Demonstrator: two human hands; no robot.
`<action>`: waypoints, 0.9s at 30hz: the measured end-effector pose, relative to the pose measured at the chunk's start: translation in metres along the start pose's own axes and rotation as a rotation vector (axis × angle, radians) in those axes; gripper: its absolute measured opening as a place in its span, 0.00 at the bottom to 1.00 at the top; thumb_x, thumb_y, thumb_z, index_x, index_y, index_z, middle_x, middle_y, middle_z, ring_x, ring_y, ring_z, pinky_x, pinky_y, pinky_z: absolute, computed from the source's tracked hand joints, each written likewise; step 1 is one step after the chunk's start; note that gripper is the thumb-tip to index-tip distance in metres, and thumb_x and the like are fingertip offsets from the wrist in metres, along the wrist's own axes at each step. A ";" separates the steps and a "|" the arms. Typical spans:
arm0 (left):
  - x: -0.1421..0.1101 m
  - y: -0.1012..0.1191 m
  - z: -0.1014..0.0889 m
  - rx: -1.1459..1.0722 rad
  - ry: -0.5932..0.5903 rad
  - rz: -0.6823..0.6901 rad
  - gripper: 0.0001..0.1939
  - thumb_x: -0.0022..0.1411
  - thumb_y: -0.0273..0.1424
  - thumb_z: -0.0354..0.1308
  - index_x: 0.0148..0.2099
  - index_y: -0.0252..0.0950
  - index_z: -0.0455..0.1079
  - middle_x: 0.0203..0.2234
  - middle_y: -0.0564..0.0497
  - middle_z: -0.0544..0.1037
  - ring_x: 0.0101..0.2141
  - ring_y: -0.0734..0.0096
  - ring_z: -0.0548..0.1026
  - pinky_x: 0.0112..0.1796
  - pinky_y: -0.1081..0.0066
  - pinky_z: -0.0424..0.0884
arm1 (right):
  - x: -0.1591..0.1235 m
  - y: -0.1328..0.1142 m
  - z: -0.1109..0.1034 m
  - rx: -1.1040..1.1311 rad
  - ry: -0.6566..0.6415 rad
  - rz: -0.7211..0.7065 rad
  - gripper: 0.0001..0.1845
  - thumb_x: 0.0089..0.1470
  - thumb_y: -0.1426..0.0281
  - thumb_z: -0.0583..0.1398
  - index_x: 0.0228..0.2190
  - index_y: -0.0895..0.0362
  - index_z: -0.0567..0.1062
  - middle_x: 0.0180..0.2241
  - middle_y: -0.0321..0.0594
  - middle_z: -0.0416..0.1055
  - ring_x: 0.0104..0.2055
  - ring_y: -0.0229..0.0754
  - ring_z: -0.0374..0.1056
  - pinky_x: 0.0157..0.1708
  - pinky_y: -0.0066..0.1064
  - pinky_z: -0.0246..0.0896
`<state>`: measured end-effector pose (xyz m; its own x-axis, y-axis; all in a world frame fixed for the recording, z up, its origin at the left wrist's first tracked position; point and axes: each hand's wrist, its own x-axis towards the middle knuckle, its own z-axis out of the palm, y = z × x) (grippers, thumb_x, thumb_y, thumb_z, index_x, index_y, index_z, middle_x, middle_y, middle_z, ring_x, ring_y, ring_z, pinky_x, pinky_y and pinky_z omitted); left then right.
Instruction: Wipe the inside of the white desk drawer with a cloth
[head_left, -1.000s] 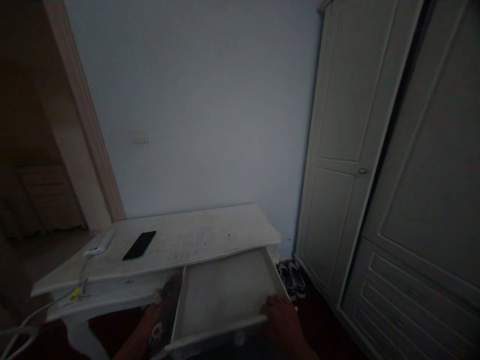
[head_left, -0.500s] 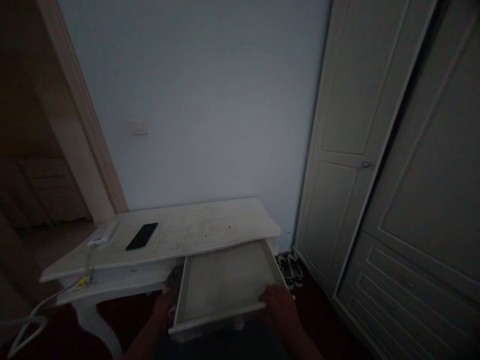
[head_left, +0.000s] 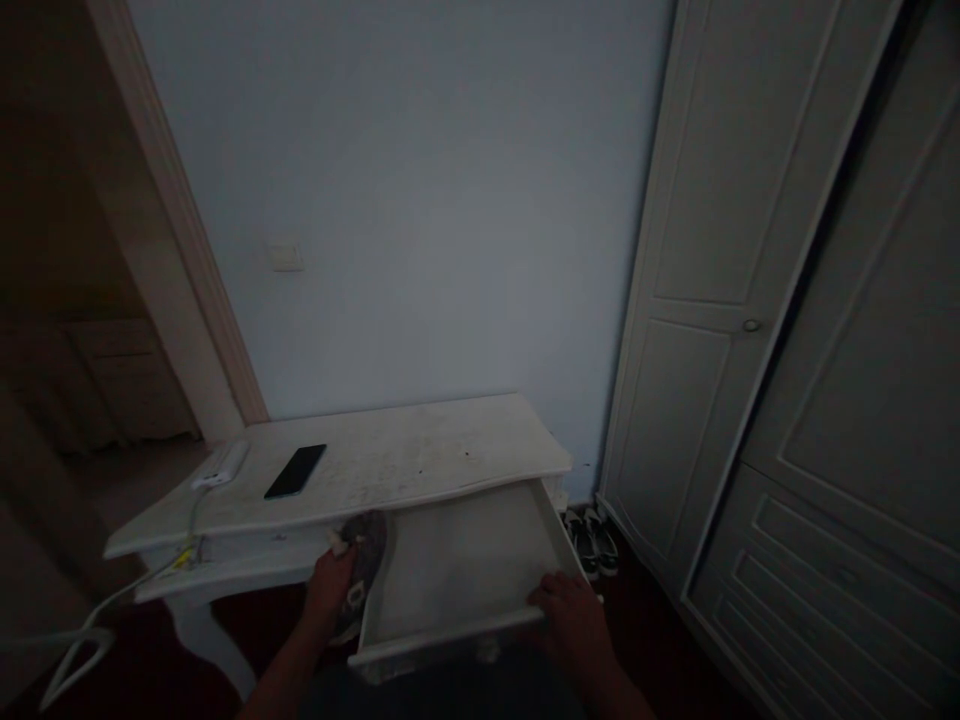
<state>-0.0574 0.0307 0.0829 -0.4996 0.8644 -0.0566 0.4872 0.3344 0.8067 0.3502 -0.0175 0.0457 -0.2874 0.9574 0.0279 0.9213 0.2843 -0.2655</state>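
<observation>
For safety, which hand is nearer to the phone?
Left. The left hand is below, in front of the phone; the right hand, at the drawer, is farther right.

The bench (head_left: 435, 440) is white, smudged with grey across its top and dotted with two small dark specks; the drawer (head_left: 461, 565) is a greyish off-white inside. The item in the left hand (head_left: 330, 588) looks a muted grey-purple with a pale, squarish mark — though dim light leaves its exact shade uncertain. The phone (head_left: 296, 471) shows black, edged in thin blue. A white cable (head_left: 133, 586) meets a yellow piece (head_left: 184, 557). The shoes (head_left: 592, 543) are black and white, the floor (head_left: 660, 625) deep red, the wall (head_left: 435, 220) pale blue — and the wardrobe (head_left: 694, 400) greyish white with moulded rectangular outlines.
</observation>
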 end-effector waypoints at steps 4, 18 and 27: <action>-0.016 0.011 -0.011 0.217 -0.024 0.141 0.15 0.68 0.42 0.57 0.47 0.40 0.79 0.42 0.42 0.88 0.47 0.50 0.86 0.41 0.64 0.77 | 0.000 0.000 -0.002 0.007 0.002 -0.001 0.17 0.56 0.59 0.73 0.47 0.48 0.85 0.52 0.43 0.82 0.59 0.58 0.72 0.60 0.47 0.59; -0.072 0.062 0.026 0.823 -0.280 0.541 0.17 0.65 0.32 0.62 0.55 0.41 0.77 0.54 0.40 0.82 0.56 0.46 0.79 0.51 0.57 0.72 | -0.003 -0.006 -0.012 -0.015 -0.020 0.001 0.17 0.60 0.57 0.69 0.48 0.50 0.85 0.51 0.44 0.81 0.59 0.56 0.73 0.59 0.45 0.58; -0.070 0.072 0.080 0.647 -0.501 0.656 0.28 0.64 0.30 0.60 0.66 0.43 0.72 0.67 0.44 0.75 0.66 0.56 0.73 0.63 0.61 0.69 | -0.005 -0.009 -0.012 -0.010 -0.038 0.021 0.20 0.58 0.52 0.71 0.48 0.49 0.84 0.52 0.45 0.81 0.59 0.58 0.72 0.60 0.48 0.58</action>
<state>0.0707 0.0242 0.0980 0.2826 0.9560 -0.0786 0.9192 -0.2464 0.3071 0.3470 -0.0243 0.0594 -0.2776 0.9606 -0.0141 0.9296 0.2649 -0.2562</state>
